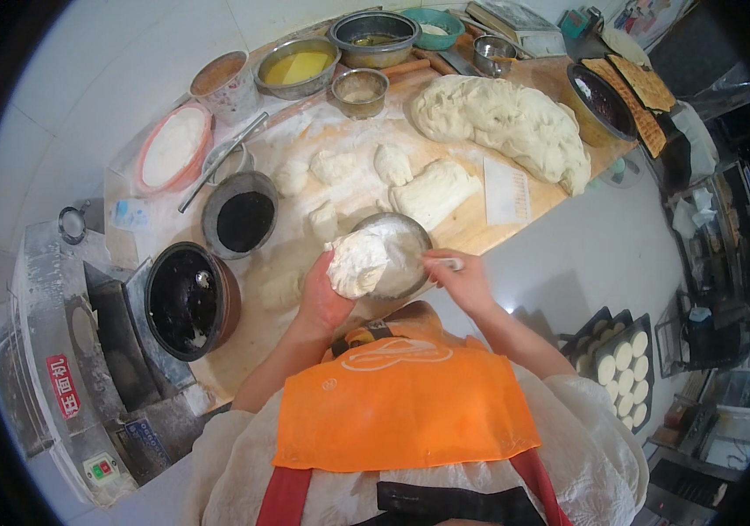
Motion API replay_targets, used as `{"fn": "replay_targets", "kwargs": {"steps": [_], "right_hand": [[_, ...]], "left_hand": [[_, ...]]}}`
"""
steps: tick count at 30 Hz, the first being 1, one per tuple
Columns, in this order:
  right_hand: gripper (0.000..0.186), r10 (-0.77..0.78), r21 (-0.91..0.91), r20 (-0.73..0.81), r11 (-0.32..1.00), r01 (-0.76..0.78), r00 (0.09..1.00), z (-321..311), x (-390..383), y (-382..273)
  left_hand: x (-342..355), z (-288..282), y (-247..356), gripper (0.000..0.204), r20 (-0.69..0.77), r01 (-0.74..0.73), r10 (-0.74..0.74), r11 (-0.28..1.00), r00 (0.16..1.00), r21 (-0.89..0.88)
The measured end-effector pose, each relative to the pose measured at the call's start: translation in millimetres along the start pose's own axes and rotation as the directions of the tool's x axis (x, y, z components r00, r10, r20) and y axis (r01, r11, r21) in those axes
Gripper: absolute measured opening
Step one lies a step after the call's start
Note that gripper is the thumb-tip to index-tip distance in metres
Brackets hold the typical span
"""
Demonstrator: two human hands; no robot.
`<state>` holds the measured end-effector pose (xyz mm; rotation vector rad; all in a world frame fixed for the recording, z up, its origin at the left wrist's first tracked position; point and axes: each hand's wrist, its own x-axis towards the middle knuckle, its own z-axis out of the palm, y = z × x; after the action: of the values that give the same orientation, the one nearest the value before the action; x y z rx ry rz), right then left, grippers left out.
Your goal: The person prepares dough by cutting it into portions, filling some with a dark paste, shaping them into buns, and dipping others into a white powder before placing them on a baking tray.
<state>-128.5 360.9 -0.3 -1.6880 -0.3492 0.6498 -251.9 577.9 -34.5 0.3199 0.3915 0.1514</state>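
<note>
In my left hand [324,294] lies a flattened, floury piece of dough [357,263], cupped on the palm and fingers. Just beyond and right of it is a round metal bowl [410,232] with pale contents, partly covered by the dough. My right hand [463,279] is closed around a short white handle [454,263] at the bowl's right rim; the tool's other end cannot be made out. Several dough pieces [333,165] rest on the floured wooden worktop [471,230] past my hands, next to a thicker dough slab [436,193].
A large dough mass [506,123] lies far right near a white scraper [505,191]. Along the back stand a bowl of yellow liquid [298,67] and a dark pot [375,35]. A black-lined basin [189,298] is left, beside a machine [64,351]. Trays of rounds [620,364] stand lower right.
</note>
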Motion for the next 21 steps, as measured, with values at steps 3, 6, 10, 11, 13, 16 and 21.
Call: {"fn": "replay_targets", "kwargs": {"steps": [3,6,10,11,13,16,21], "right_hand": [[0.030,-0.203,-0.264,-0.061,0.948,0.180,0.977,4,4,1],[0.039,-0.541,-0.550,-0.083,0.725,0.414,0.837,0,4,-22],[0.045,-0.229,-0.209,0.230,0.938,0.278,0.946,29,1,-41],[0.045,-0.126,-0.048,0.341,0.987,0.151,0.932,35,6,-40],[0.042,-0.143,0.165,0.304,0.982,0.096,0.942,45,9,-33],[0.037,-0.171,0.346,0.232,0.935,0.083,0.958,52,11,-22],[0.027,-0.690,-0.357,0.350,0.526,0.772,0.633,43,18,-32]], "left_hand": [[-2,0,3,0.046,0.037,-0.008,0.008,1.000,0.999,-0.014],[-12,4,4,0.046,0.101,-0.127,0.097,0.925,0.990,0.359],[-15,32,1,0.047,0.148,0.036,-0.037,0.999,0.988,0.011],[-15,29,-4,0.047,0.195,-0.001,-0.006,0.999,0.981,0.038],[-12,27,-5,0.047,0.202,-0.004,-0.008,0.998,0.979,0.058],[-8,24,-3,0.045,0.138,0.080,-0.088,0.994,0.987,0.069],[3,-13,-10,0.038,0.026,0.078,-0.090,0.951,0.996,0.299]]}}
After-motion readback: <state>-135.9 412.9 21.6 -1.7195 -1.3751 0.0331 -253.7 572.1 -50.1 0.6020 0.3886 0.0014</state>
